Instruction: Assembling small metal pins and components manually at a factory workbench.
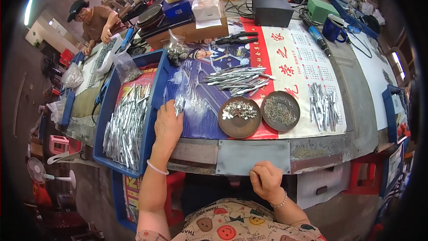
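Note:
My left hand (168,124) is beside the right wall of a blue tray (154,73), its fingers curled at a small bunch of slim silvery metal pieces (179,105). A large heap of similar metal pieces (127,127) fills the tray's near part. My right hand (266,179) is closed loosely at the front edge of a grey metal plate (252,151); what its fingers hold, if anything, is hidden. Ahead lie a loose pile of the slim pieces (238,80), a brown dish (232,131) of small shiny discs and another brown dish (285,127) of tiny metal parts.
More slim pieces (324,107) lie at the right on the calendar sheet (307,69). Black-handled pliers (236,39), a blue corded tool (317,38) and a blue mug (334,27) are farther back. A co-worker (100,20) sits at the far left.

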`<action>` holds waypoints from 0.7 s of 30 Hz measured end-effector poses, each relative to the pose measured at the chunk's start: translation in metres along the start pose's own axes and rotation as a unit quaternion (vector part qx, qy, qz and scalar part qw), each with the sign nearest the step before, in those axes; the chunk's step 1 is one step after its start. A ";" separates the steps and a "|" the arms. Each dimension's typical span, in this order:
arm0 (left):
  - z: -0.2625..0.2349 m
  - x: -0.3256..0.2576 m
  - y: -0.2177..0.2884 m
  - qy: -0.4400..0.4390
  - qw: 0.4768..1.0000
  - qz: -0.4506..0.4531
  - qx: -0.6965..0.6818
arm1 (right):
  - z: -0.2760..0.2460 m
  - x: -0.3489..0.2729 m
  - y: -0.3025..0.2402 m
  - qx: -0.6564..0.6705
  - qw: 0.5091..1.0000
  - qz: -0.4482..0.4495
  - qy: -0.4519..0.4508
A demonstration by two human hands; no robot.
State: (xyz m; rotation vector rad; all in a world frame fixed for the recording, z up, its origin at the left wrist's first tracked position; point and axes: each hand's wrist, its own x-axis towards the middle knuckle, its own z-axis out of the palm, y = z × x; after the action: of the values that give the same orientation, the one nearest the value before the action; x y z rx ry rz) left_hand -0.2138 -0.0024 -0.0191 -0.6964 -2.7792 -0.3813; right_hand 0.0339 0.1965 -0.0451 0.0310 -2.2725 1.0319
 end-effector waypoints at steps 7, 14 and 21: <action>-0.040 -0.049 0.010 -0.022 0.992 -0.054 -0.114 | 0.000 0.001 0.000 -0.019 1.000 -0.002 0.004; -0.041 -0.040 0.011 -0.013 0.995 -0.027 -0.092 | 0.001 0.002 0.000 -0.028 1.000 -0.010 0.004; -0.004 0.010 -0.005 -0.050 0.995 -0.045 0.071 | 0.002 0.000 0.000 -0.032 0.999 -0.016 0.010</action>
State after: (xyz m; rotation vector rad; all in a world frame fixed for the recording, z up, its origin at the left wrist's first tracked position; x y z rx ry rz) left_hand -0.2240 -0.0031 -0.0132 -0.5746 -2.9041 -0.1664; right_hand 0.0326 0.1951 -0.0462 0.0307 -2.2784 0.9374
